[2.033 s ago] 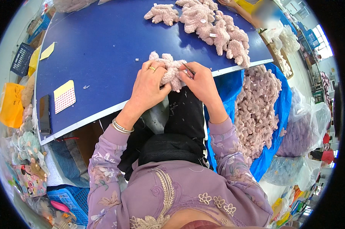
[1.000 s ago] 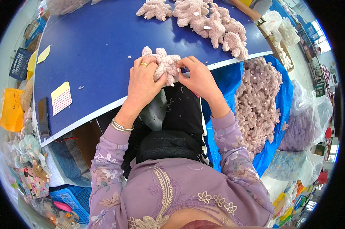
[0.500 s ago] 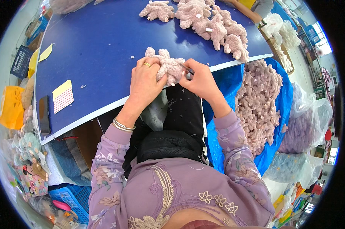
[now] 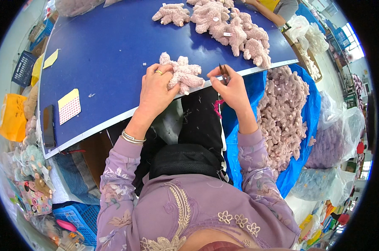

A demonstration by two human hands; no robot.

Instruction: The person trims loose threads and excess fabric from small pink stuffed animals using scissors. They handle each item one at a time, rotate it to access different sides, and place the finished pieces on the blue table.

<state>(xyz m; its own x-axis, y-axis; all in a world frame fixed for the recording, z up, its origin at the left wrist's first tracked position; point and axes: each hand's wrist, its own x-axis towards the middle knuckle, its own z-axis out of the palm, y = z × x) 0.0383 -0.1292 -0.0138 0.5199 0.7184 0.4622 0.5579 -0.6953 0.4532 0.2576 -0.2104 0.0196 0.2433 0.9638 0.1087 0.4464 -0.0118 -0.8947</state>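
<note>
My left hand (image 4: 154, 92) is closed on a small fluffy pink plush toy (image 4: 184, 72) at the table's front edge, its stubby limbs spread out to the right of my fingers. Just right of the toy and apart from it, my right hand (image 4: 233, 91) grips dark thread snips (image 4: 223, 72), blades pointing up and away from me. Thumb and forefinger of that hand are brought near each other; whether a thread lies between them is too small to tell. Below the right hand hangs a bright magenta strip (image 4: 218, 107).
More pink plush toys (image 4: 235, 35) are piled at the blue table's (image 4: 101, 50) far right, beside another person's arm (image 4: 269, 14). A blue-lined sack (image 4: 281, 113) full of them stands at my right. A sticker sheet (image 4: 69, 107) and a phone (image 4: 48, 125) lie at left.
My right hand has moved right, away from the toy, and the snips now point upward. The magenta strip has come into sight. My left hand has kept hold of the toy.
</note>
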